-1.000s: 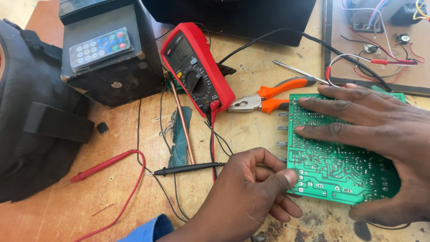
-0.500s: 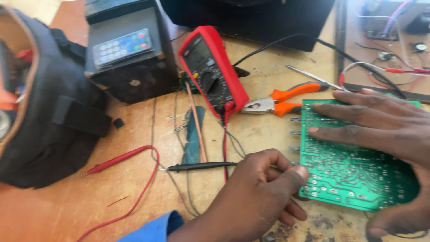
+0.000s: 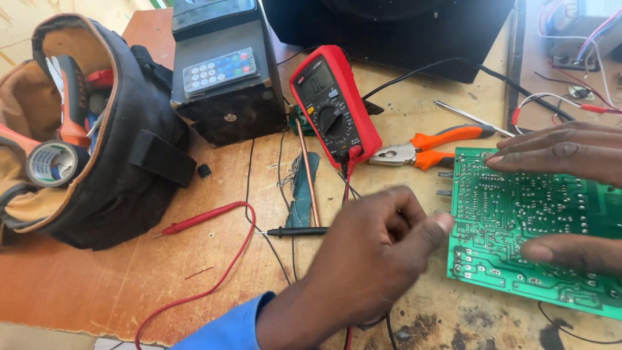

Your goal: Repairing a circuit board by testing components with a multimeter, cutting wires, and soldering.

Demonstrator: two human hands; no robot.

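At the far left sits your open black tool bag (image 3: 129,162), a roll of tape (image 3: 52,163) with a pale printed label showing at its mouth beside orange-handled tools. Right of it stands a black box (image 3: 223,78) with a small grey remote (image 3: 219,70), dotted with coloured buttons, lying on top. The red probe (image 3: 201,218) lies loose on the wooden bench (image 3: 97,285), its lead looping toward the near edge. The black probe (image 3: 298,231) lies just beside your left hand (image 3: 369,259), which is loosely curled with the thumb stretched toward the board's left edge; it grips nothing that shows, though it is blurred. Beyond it the red multimeter (image 3: 334,104) leans with its grey display and black dial facing you, and orange-handled pliers (image 3: 424,148) lie to its right.

The green circuit board (image 3: 518,220) lies solder side up at the near right. Your right hand (image 3: 570,194) is spread flat over it, fingers above and thumb below, pressing rather than gripping.

As I judge it, the leads run under your left wrist, so a quick sweep could snag them and drag the meter over. Bare skin on the solder joints could bridge points or take a jab from clipped pins, and the board could slide if your right hand eases off.
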